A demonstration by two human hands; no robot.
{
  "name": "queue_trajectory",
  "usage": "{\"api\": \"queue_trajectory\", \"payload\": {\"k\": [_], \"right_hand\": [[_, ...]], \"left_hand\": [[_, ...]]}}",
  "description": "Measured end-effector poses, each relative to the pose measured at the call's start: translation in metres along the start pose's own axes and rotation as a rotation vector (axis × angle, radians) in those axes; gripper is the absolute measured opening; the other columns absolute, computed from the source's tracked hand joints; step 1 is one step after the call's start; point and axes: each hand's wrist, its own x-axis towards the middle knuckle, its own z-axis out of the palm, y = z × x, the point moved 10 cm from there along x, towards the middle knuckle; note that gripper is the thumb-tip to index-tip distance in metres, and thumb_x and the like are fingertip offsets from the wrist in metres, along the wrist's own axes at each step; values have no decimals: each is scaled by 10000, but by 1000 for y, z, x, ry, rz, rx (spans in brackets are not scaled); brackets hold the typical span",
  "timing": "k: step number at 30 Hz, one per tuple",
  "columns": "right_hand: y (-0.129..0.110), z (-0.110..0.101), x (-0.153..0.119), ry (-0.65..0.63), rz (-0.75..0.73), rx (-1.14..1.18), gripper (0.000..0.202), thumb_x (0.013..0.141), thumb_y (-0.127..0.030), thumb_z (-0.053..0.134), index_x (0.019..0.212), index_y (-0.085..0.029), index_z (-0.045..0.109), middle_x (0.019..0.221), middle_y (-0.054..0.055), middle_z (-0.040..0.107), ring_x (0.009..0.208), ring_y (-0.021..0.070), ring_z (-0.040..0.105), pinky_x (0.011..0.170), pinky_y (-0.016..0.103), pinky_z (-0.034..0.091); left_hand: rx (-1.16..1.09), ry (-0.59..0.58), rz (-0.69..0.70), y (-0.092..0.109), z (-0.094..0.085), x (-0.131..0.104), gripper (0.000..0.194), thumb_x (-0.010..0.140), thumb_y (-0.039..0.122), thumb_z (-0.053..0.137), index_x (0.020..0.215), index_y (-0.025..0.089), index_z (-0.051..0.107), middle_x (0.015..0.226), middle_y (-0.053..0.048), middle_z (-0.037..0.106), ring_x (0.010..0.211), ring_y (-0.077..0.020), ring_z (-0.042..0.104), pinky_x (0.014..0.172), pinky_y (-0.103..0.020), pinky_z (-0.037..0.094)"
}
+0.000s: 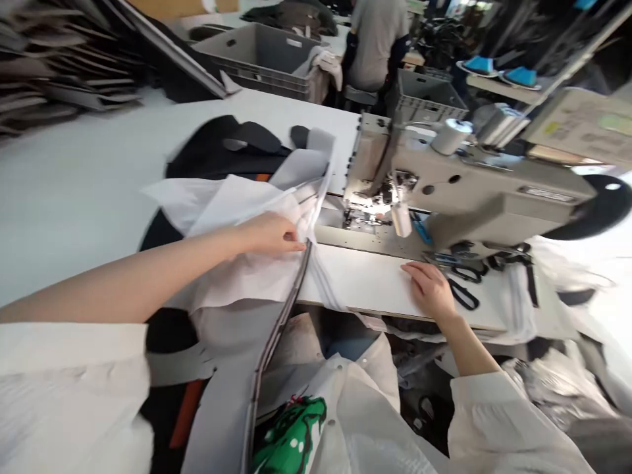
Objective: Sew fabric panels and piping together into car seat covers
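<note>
My left hand (274,234) is closed in a pinch at the edge of a pale grey fabric piece (237,276), beside the sewing machine bed. A dark zip-like trim strip (276,329) runs down that edge towards my lap. Black fabric with orange-brown patches shows underneath. To the right, my right hand (429,288) rests near the table's front edge, fingers stretched and nothing visible in them. Black-handled scissors (464,294) lie just beyond it. The lit needle area of the sewing machine (368,214) stands ahead, between my hands; no fabric shows under its presser foot.
A thread cone (451,136) sits atop the machine. Grey crates (257,62) stand behind the table, near a seated person (378,43) in grey. Stacked dark pieces (54,66) occupy the far left. A blue tool (421,228) lies beside the needle area.
</note>
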Motion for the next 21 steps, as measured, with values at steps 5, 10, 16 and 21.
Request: {"api": "queue_trajectory", "payload": {"k": [5,10,16,21], "right_hand": [[94,-49,-50,-26,274,-222,411,908,-295,377,1281,-195,515,1147,130,590,1044,292,552,864,473,469],[82,-29,-60,-271,208,-225,439,919,-385,382,1317,-230,487,1012,95,618,935,237,607,804,363,502],[9,-4,-28,-263,51,-27,425,907,-334,424,1330,-301,445,1063,23,662,880,181,656,708,254,519],[-70,51,47,-342,-28,105,472,859,-307,439,1324,-229,441,1011,82,633,860,211,624,717,310,513]], "left_hand": [[214,-337,145,27,35,53,574,582,461,780,1034,154,604,785,6,625,719,-120,490,712,-222,353],[194,-275,335,47,45,75,117,699,273,675,695,178,605,818,-40,623,814,-202,554,715,-284,394],[-395,530,275,2,-18,46,71,772,205,597,713,174,620,1139,-65,561,1111,-199,478,1003,-379,360],[-753,627,277,-21,-36,30,72,721,218,660,688,157,643,1247,-80,506,1228,-205,412,1064,-375,340]]}}
